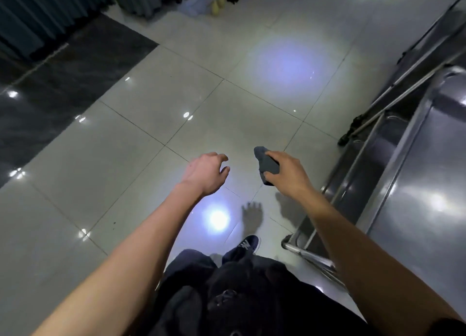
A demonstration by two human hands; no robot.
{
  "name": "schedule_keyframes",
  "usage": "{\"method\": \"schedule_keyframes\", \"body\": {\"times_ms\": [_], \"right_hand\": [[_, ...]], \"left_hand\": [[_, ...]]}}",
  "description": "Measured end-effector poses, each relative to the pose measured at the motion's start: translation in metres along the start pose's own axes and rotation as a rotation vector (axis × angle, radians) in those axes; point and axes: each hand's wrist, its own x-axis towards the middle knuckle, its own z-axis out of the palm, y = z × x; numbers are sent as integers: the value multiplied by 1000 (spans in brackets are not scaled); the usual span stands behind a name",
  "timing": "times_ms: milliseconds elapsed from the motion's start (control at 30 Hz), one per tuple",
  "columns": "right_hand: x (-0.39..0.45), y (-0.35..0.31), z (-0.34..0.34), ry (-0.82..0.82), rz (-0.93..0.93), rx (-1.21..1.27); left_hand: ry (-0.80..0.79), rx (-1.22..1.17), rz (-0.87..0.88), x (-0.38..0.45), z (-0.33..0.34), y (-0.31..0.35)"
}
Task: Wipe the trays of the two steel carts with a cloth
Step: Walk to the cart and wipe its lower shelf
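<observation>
My right hand (290,173) grips a crumpled dark grey cloth (266,163) in the air above the tiled floor. To its left, my left hand (208,172) hovers with fingers loosely curled and holds nothing. A steel cart (426,174) stands at the right edge of the view, its shiny top tray and a lower tray visible. Both hands are left of it and apart from it. A second steel cart (436,40) stands behind it at the upper right, blurred.
Glossy white floor tiles (176,108) fill the middle, with a dark tiled strip (50,96) at the left. A dark curtain (37,15) and small items (219,0) are at the top. My shoe (245,246) and dark trousers show at the bottom. A black-footed stand (353,129) leans by the carts.
</observation>
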Motion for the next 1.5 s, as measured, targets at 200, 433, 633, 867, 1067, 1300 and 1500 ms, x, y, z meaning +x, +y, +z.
{"method": "schedule_keyframes", "body": {"times_ms": [200, 433, 633, 867, 1067, 1300, 1500], "right_hand": [[37, 26, -35, 119, 127, 51], [97, 50, -68, 159, 308, 81], [167, 41, -100, 243, 440, 91], [201, 49, -128, 376, 584, 88], [204, 90, -134, 434, 753, 134], [226, 157, -153, 565, 902, 363], [244, 181, -165, 716, 1012, 525]], "left_hand": [[-64, 69, 137, 92, -20, 33], [-130, 141, 309, 213, -35, 52], [-161, 240, 508, 328, -68, 70], [-237, 304, 744, 424, -100, 126], [-368, 423, 899, 482, -85, 192], [-417, 515, 1056, 535, -75, 269], [-504, 644, 1105, 573, -62, 319]]}}
